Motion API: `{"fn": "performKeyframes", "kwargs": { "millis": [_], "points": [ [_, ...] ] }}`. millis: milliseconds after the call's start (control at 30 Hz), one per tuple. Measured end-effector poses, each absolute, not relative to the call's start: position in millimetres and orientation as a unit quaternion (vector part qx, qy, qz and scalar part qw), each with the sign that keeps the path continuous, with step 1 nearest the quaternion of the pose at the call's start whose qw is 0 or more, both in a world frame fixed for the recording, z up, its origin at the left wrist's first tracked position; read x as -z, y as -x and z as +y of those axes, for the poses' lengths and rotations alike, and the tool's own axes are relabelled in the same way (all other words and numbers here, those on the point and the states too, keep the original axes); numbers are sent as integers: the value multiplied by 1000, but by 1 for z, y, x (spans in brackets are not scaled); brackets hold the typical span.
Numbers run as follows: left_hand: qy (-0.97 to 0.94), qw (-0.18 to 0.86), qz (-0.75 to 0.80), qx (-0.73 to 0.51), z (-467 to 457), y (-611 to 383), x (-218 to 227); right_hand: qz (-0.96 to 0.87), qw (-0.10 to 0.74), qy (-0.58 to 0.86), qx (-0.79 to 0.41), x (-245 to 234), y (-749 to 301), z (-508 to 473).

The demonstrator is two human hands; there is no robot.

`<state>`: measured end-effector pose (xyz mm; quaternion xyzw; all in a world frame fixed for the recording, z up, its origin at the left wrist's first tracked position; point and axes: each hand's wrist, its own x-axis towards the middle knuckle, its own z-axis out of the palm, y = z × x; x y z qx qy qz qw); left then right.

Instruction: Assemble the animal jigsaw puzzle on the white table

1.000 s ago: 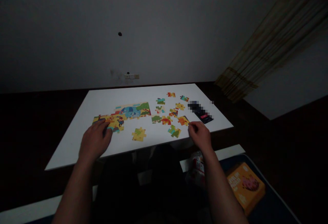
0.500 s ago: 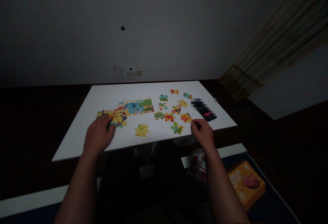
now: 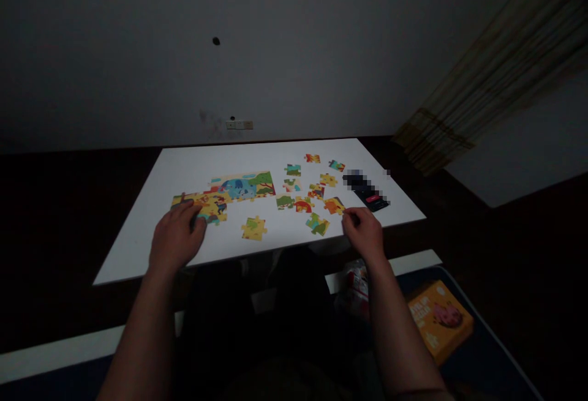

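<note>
My left hand (image 3: pixel 178 234) lies on the left joined part of the jigsaw puzzle (image 3: pixel 214 205), thumb apart from the fingers; it covers that part's near left corner. Behind it, touching, is another joined part with a blue elephant (image 3: pixel 239 188). My right hand (image 3: pixel 364 229) rests at the table's near edge, fingers curled in and nothing visible in them. Its fingertips are beside an orange puzzle piece (image 3: pixel 334 206); whether they touch it I cannot tell. A green puzzle piece (image 3: pixel 318 224) lies to its left, and a yellow puzzle piece (image 3: pixel 254 228) lies alone between the hands.
Several loose pieces, among them a red one (image 3: pixel 303 205) and a flame-patterned one (image 3: pixel 313 158), lie on the white table (image 3: pixel 147 229). A dark phone, partly pixelated (image 3: pixel 377 203), is at the right. An orange box (image 3: pixel 441 321) and a plastic bag (image 3: pixel 357 284) are below, on my right.
The view has tipped down slightly, so the table sits a little higher in the picture. Both hands and the puzzle pieces keep their places.
</note>
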<state>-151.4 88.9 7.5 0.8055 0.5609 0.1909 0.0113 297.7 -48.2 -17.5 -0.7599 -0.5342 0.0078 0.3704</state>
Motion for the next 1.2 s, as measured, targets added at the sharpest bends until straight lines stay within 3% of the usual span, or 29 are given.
{"fn": "performKeyframes", "kwargs": {
  "millis": [467,867,1200],
  "points": [
    [-799,9,569,-193,87,149,-9,-554,383,738,-49,2,-288,-36],
    [-798,14,575,-181,90,147,-8,-707,211,674,-47,-4,-254,19],
    [-786,36,586,-192,92,146,-5,-722,188,657,-110,-8,-254,32]
  ]
}}
